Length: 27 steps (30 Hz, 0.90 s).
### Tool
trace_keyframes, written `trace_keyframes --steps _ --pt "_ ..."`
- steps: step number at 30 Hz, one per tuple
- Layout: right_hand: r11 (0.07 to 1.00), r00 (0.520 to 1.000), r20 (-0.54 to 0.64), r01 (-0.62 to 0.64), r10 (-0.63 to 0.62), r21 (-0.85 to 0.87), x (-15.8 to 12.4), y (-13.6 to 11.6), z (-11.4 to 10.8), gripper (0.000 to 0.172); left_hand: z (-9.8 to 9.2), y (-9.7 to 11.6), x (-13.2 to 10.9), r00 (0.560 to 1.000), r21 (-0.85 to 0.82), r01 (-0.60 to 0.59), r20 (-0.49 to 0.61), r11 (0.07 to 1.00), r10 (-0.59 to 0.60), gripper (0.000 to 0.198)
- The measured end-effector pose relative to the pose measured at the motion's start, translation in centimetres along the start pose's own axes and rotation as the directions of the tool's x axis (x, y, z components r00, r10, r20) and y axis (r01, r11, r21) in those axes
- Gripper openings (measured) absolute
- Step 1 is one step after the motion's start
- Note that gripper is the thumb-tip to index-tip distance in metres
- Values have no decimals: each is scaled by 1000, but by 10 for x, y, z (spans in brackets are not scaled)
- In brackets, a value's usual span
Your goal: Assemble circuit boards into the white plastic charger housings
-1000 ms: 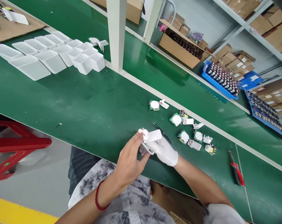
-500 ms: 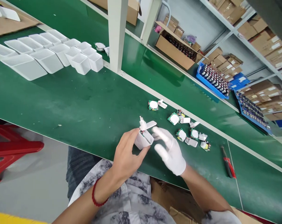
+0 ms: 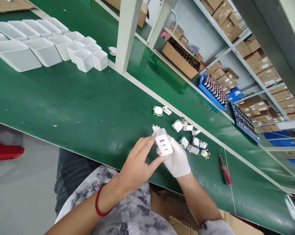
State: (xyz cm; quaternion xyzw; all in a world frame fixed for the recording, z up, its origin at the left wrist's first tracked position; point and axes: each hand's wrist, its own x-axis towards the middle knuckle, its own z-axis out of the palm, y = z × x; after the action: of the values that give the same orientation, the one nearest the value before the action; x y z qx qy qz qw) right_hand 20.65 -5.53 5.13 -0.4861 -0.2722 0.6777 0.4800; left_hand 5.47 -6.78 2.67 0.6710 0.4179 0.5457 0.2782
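A white charger housing [image 3: 164,142] is held between my two hands above the green bench. One end of it faces up and shows a red port and two dark slots. My bare left hand [image 3: 140,156] pinches it along the left side and lower edge. My right hand [image 3: 177,160], in a white glove, wraps round its right side, with some fingers hidden behind it. A white plug piece [image 3: 155,128] sticks out past the housing's far end. Just beyond my right hand lie several circuit boards with round white pads, such as this circuit board [image 3: 178,125].
Rows of open white housings [image 3: 46,52] stand at the left. Red-handled pliers [image 3: 225,170] lie at the right. A metal post [image 3: 127,36] rises from the bench's back rail. Behind are a blue tray [image 3: 212,91] of parts and a cardboard box [image 3: 179,58].
The housing has turned so its port end faces up instead of its open end. My right hand has closed round it from beside it. The view has shifted to the right.
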Motion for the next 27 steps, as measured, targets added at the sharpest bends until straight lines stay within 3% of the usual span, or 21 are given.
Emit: trace_keyframes --steps 4,7,12,15,16,18,21,24,27 --pt "995 1000 -11 25 -26 -100 0 4 2 37 -3 -2 0 1000 19 17 8 1000 -18 50" --pt "942 983 -60 150 -176 -299 -4 7 -2 40 -11 -11 -3 998 80 32 53 996 -37 47" --pt "583 855 -32 325 -517 -745 0 -15 -29 37 -28 -37 -22 980 253 10 191 967 -60 38" --pt "328 726 -22 282 -687 -902 31 -60 -63 33 -32 -46 -31 970 284 -98 241 954 28 30" --pt "298 694 -44 250 -719 -921 46 -78 -77 33 -32 -47 -32 963 298 -140 261 944 61 28" --pt "284 601 -131 167 -788 -944 78 -116 -108 34 -31 -47 -33 949 336 -210 298 918 108 25" --pt "345 524 -277 33 -805 -938 124 -158 -153 38 -30 -44 -32 938 380 -259 319 888 137 22" --pt "410 494 -387 -66 -778 -910 161 -173 -185 36 -29 -43 -30 940 407 -246 321 880 115 22" --pt "440 511 -429 -106 -745 -892 187 -169 -201 33 -27 -43 -25 943 407 -227 318 885 96 24"
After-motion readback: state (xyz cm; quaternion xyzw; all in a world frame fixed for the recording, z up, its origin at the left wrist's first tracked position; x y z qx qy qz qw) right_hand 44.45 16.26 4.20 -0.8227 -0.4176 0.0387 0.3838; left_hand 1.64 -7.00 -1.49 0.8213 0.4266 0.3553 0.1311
